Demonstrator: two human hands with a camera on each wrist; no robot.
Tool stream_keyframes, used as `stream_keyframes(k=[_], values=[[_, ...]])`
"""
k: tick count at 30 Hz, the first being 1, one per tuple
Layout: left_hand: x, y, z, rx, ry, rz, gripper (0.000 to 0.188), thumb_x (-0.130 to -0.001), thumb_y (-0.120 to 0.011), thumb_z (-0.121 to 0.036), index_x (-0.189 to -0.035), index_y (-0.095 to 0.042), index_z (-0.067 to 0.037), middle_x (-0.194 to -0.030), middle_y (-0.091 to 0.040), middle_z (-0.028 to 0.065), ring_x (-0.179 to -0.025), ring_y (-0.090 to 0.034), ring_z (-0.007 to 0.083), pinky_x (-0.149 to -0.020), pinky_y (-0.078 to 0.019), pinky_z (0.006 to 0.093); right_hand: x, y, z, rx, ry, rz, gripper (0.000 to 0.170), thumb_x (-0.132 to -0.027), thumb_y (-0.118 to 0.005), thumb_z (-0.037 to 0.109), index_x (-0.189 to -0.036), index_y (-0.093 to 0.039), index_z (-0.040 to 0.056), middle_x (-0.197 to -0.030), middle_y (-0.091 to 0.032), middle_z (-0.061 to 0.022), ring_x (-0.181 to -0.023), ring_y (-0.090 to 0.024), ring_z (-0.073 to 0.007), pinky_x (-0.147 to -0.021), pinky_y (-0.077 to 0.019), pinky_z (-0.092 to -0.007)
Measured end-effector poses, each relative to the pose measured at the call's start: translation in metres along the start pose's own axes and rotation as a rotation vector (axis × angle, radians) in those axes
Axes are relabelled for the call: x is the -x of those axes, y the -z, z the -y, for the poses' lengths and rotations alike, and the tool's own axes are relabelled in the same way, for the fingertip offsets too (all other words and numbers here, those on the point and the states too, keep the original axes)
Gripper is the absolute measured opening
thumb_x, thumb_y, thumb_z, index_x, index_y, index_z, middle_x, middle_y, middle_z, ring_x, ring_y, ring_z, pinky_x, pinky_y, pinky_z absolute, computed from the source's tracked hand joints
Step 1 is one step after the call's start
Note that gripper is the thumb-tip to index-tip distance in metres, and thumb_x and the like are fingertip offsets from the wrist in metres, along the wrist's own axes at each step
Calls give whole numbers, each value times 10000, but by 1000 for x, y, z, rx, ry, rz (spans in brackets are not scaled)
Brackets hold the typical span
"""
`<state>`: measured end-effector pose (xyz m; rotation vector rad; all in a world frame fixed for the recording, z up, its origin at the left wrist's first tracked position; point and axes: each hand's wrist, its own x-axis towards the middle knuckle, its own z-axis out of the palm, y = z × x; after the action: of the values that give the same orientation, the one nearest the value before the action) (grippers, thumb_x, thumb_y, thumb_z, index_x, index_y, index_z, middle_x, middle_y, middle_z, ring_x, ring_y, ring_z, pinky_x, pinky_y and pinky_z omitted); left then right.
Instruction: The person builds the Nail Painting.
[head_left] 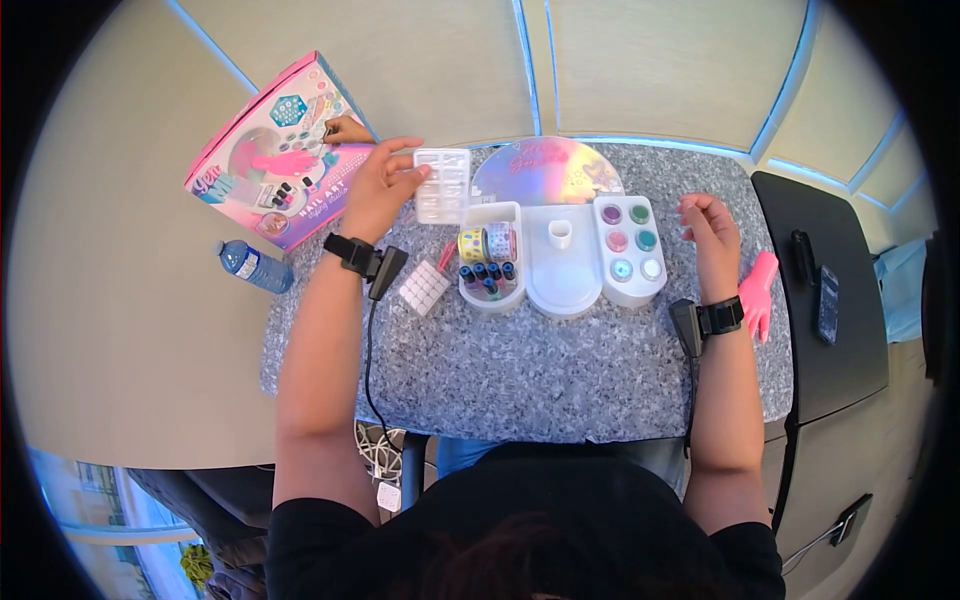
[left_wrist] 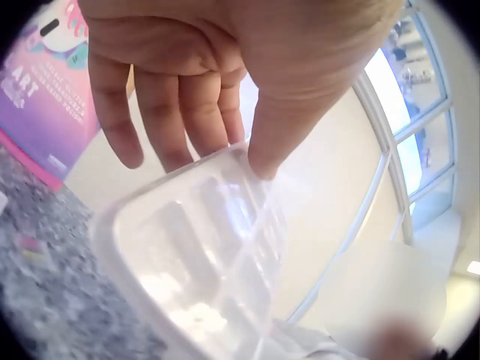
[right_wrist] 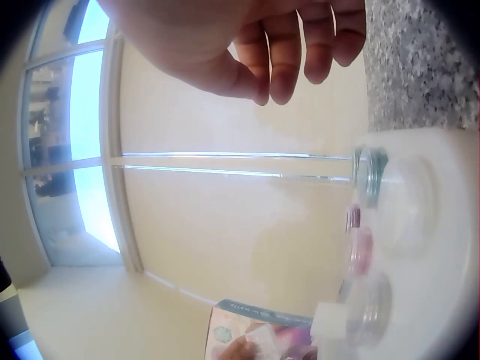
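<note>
My left hand (head_left: 385, 188) pinches the upper edge of a white, see-through plastic compartment tray (head_left: 442, 187) between thumb and fingers. The left wrist view shows the thumb on one side of this tray (left_wrist: 202, 247) and the fingers behind it. Several small sections fill it, and it is held up at the left of the white plastic station (head_left: 562, 275). My right hand (head_left: 712, 235) hovers just right of a white holder (head_left: 632, 285) with several glitter pots (head_left: 617, 240). Its fingers bend loosely around nothing, as the right wrist view also shows of the hand (right_wrist: 262, 45).
Left section holds nail polish bottles (head_left: 487, 278) and tape rolls (head_left: 487, 243). A white gridded block (head_left: 424, 288) lies left of it. Around stand a nail art box (head_left: 285, 160), a water bottle (head_left: 255, 266), an iridescent disc (head_left: 548, 172) and a pink model hand (head_left: 760, 297).
</note>
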<state>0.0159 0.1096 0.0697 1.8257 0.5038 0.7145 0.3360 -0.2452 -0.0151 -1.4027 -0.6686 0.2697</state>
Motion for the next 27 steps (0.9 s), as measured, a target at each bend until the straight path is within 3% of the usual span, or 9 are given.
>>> stream_keyframes(k=[4, 8, 14, 16, 17, 19, 21, 23, 27], values=[[-6, -23, 13, 69, -45, 2, 402, -1042, -716, 10, -1434, -631, -25, -1274, -745, 135, -1046, -776, 156, -879, -613, 280, 1, -1, 0, 8, -3, 7, 158, -1085, -699, 203, -1186, -751, 92, -1074, -760, 21, -945, -647, -67, -799, -486, -248], [-5, -33, 21, 122, -8, 50, 373, -1025, -731, 28, -1389, -665, -24, -1254, -749, 105, -1053, -772, 145, -908, -610, 271, 0, 0, 1, 3, 2, 10, 161, -1086, -702, 206, -1187, -748, 89, -1085, -761, 21, -950, -649, -65, -797, -483, -246], [-2, -41, 37, -19, -32, 142, 438, -997, -777, 20, -1419, -671, -30, -1316, -748, 106, -1089, -762, 143, -936, -613, 292, 4, -1, 7, 10, 18, 22, 160, -1085, -708, 205, -1185, -746, 86, -1081, -755, 24, -959, -649, -59, -795, -480, -245], [1, -37, 36, -167, -131, 40, 514, -1003, -824, -127, -1482, -656, -51, -1353, -754, 96, -1162, -739, 161, -950, -605, 313, 4, -3, 6, 12, 16, 36, 159, -1085, -710, 205, -1183, -747, 85, -1077, -753, 25, -960, -649, -58, -795, -479, -246], [4, -29, 34, -177, -120, 35, 514, -1003, -824, -127, -1482, -656, -51, -1353, -754, 96, -1162, -739, 161, -950, -605, 313, 3, -2, 5, 19, 21, 41, 162, -1086, -709, 208, -1183, -748, 84, -1078, -751, 27, -960, -647, -57, -797, -480, -245], [1, -1, 28, -305, 13, -105, 586, -994, -851, -301, -1504, -664, -81, -1371, -760, 82, -1186, -722, 178, -965, -593, 342, 3, -2, 4, 15, 19, 46, 165, -1087, -708, 210, -1182, -750, 82, -1078, -749, 28, -961, -644, -56, -798, -480, -245], [6, 37, 32, -491, -41, -98, 587, -976, -856, -384, -1461, -702, -91, -1378, -762, 81, -1130, -729, 172, -979, -582, 361, 4, 0, 6, 7, 33, 55, 171, -1091, -705, 219, -1184, -753, 83, -1086, -746, 31, -966, -638, -55, -801, -481, -246], [26, 50, 7, -750, 218, 179, 615, -909, -909, -364, -1426, -730, -85, -1377, -767, 106, -1141, -733, 191, -1000, -573, 386, 4, 0, 6, 14, 42, 58, 178, -1094, -702, 224, -1190, -752, 83, -1091, -743, 33, -971, -634, -55, -806, -480, -245], [76, 37, 8, -846, 174, 398, 664, -853, -951, -355, -1438, -734, -125, -1315, -781, 67, -1194, -722, 193, -1045, -544, 379, 8, -2, 16, 4, 56, 54, 177, -1095, -699, 222, -1192, -751, 83, -1092, -744, 31, -973, -635, -57, -815, -479, -248]])
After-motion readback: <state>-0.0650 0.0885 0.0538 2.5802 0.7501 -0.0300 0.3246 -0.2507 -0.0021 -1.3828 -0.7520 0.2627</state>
